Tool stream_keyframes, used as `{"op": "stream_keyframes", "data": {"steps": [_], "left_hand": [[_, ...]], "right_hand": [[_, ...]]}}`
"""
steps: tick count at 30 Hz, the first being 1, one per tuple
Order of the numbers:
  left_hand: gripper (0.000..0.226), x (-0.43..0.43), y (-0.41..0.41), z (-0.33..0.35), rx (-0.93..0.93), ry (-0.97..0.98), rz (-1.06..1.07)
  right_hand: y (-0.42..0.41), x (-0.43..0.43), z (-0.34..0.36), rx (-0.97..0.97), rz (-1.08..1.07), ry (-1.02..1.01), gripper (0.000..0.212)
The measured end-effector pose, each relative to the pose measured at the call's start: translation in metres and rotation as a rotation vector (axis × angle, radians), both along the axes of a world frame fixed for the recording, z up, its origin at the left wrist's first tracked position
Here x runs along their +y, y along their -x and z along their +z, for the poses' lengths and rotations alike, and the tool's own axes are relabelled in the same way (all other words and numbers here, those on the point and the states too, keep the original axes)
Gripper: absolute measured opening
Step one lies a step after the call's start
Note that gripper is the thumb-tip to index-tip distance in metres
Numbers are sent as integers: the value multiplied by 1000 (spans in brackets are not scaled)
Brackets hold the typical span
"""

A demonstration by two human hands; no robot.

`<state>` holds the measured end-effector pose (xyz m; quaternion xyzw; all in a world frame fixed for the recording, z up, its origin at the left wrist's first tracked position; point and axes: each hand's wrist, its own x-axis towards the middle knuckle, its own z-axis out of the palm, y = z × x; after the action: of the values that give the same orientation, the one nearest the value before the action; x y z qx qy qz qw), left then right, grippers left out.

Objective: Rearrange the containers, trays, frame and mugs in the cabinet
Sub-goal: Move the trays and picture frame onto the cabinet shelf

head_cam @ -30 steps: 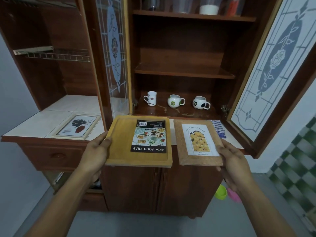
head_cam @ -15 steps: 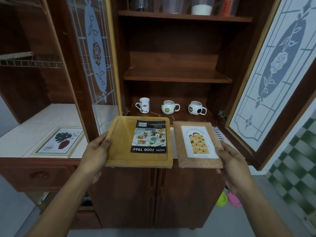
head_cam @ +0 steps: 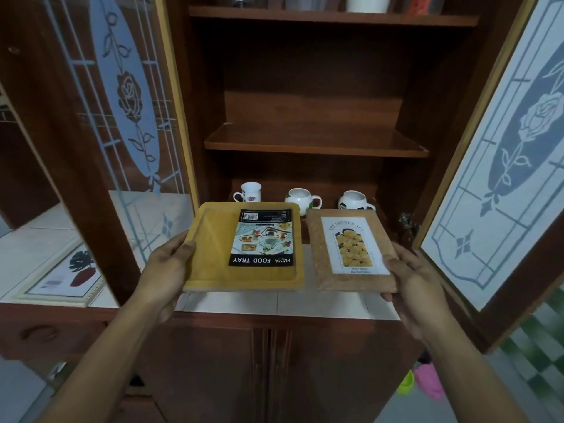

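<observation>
yellow food tray [head_cam: 210,248] clamped at left edge by left hand [head_cam: 166,267]; cork frame [head_cam: 351,248] pinched at right edge by right hand [head_cam: 412,276]. both flat, side by side, just in front of mugs [head_cam: 300,199]. judge both light, stiff; frame face maybe fragile; edge grips suit. versus half second back: both nearer mugs, grips unchanged.

Yellow food tray [head_cam: 210,257] and cork photo frame [head_cam: 357,282] held side by side, roughly level, labels up. Behind, upright in a row: red-logo mug [head_cam: 251,193], green-patterned mug [head_cam: 300,200], black-patterned mug [head_cam: 354,202]. Leaf-print frame [head_cam: 61,279] flat, far left.
</observation>
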<state>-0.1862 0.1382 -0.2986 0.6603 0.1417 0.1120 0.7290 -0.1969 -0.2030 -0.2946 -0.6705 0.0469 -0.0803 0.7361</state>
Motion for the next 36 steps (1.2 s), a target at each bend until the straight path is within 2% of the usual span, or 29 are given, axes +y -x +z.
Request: {"op": "stream_keyframes", "data": {"steps": [6,13,28,36], "left_hand": [[20,-3,-35,5,-36,11,5],[33,3,-79,24,-68,7,12],[30,-2,-192,115,-120,-78,-5],[18,-18,-245,156,-93,-154,45]], "right_hand": [[-42,-5,3,-16,17,-40,31],[-83,6,25,-40,6,-123,32],[-190,1,92,-142,-5,-123,23],[-254,-4,123,-109,3,-60,21]]}}
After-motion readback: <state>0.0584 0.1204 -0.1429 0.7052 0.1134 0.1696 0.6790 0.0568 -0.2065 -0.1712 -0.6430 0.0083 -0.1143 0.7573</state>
